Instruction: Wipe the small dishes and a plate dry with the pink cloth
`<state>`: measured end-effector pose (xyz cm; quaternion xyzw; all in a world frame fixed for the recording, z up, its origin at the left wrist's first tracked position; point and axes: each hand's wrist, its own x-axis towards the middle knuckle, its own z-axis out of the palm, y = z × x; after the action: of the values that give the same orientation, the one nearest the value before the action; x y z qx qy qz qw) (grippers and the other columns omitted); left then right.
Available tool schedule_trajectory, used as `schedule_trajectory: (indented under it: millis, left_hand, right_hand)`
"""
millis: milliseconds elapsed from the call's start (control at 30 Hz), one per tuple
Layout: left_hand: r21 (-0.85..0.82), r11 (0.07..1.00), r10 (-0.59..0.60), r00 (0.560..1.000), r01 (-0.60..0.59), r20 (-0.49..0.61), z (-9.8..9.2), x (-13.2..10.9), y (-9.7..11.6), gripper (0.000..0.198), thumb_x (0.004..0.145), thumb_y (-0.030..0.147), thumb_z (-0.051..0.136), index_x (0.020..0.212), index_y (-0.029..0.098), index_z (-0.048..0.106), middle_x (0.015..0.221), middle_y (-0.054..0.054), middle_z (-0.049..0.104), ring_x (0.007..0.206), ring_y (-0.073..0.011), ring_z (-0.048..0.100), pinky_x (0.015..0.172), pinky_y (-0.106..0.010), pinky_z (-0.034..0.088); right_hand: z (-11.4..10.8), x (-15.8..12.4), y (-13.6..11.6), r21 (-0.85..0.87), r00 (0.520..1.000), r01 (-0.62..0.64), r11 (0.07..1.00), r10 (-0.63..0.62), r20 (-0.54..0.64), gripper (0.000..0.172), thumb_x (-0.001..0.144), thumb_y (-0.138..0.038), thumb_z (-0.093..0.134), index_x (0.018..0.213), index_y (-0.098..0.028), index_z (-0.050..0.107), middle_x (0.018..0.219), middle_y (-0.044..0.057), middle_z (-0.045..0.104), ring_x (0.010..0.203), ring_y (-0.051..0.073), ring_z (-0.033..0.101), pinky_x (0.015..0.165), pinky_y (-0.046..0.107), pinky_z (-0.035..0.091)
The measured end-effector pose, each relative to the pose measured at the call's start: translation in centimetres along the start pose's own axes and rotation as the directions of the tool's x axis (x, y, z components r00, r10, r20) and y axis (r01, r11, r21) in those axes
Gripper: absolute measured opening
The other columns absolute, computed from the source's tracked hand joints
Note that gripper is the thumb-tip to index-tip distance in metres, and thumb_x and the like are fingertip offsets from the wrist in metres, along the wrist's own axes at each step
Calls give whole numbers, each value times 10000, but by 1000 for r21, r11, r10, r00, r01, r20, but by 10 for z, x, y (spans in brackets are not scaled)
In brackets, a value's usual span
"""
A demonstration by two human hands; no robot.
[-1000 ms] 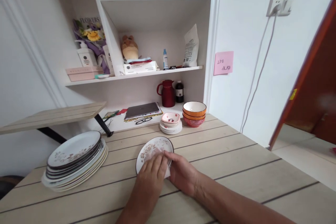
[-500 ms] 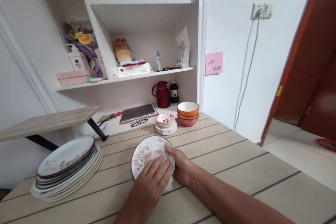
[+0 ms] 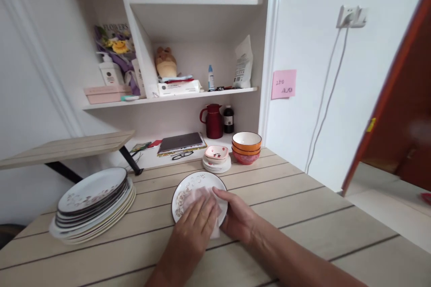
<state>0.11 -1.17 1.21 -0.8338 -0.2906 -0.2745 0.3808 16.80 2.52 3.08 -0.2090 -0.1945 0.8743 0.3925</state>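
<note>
A white plate (image 3: 190,184) with a dark rim and brown flower pattern is held tilted above the table. Its right edge is gripped by my right hand (image 3: 240,217), thumb on the upper face and the other fingers behind it. My left hand (image 3: 197,222) presses a pale pink cloth (image 3: 202,193) flat against the plate's face, fingers close together. Part of the cloth hangs below the plate's lower edge. Left of my hands stands a stack of plates (image 3: 94,188), the top one with a similar pattern.
Small dishes (image 3: 216,163) are stacked behind the held plate, beside several stacked bowls (image 3: 246,148). Further back lie a laptop (image 3: 180,142) and glasses (image 3: 182,155), near a red jug (image 3: 213,121). A raised wooden shelf (image 3: 67,148) stands at the left.
My left hand and the cloth have shifted slightly up across the plate's face. The whole scene has moved a little to the right in view. My right hand keeps its grip.
</note>
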Motion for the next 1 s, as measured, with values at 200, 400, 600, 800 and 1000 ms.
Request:
schedule_trajectory:
  millis: [200,400,600,800,1000]
  left_hand:
    - [39,999,9,1000,-10,28,1,1,2,368,980,171,367,1273,177,590,1327,-65,621,1264,-222,532,1046,-363,430]
    - [-79,991,111,994,-110,7,2,8,4,343,990,198,384,1265,199,590,1302,-29,634,1276,-194,514,1061,-341,422]
    - [-218,970,129,989,-112,68,-8,12,2,327,951,228,504,1270,244,575,1339,-12,605,1315,-196,471,1096,-382,396]
    - [-375,912,-44,947,169,319,-13,1,-13,714,817,615,579,1432,296,405,1459,-67,491,1385,-295,366,1132,-559,289]
    - [-533,619,-506,812,577,291,5,-6,-10,408,1000,372,270,1208,285,611,1234,-57,653,1205,-231,546,1093,-526,322]
  right_hand:
    - [8,9,14,49,980,-6,999,16,-199,441,902,-475,544,1035,-75,673,852,117,757,790,187,710,814,280,532]
    - [-9,12,-15,-190,958,-116,975,59,-280,521,910,-539,486,959,-52,666,726,127,733,598,178,657,646,277,517]
    - [-12,-1,-32,-262,982,-108,959,62,-178,504,918,-471,499,1097,-19,632,808,163,750,694,240,693,692,332,518]
    - [-13,8,-15,-172,934,100,980,-152,-323,443,915,-404,544,1177,-52,605,924,143,757,774,235,714,748,353,547]
    - [-4,16,1,-110,865,338,935,-355,-356,316,923,-284,555,1160,-82,612,943,113,767,779,198,718,727,303,571]
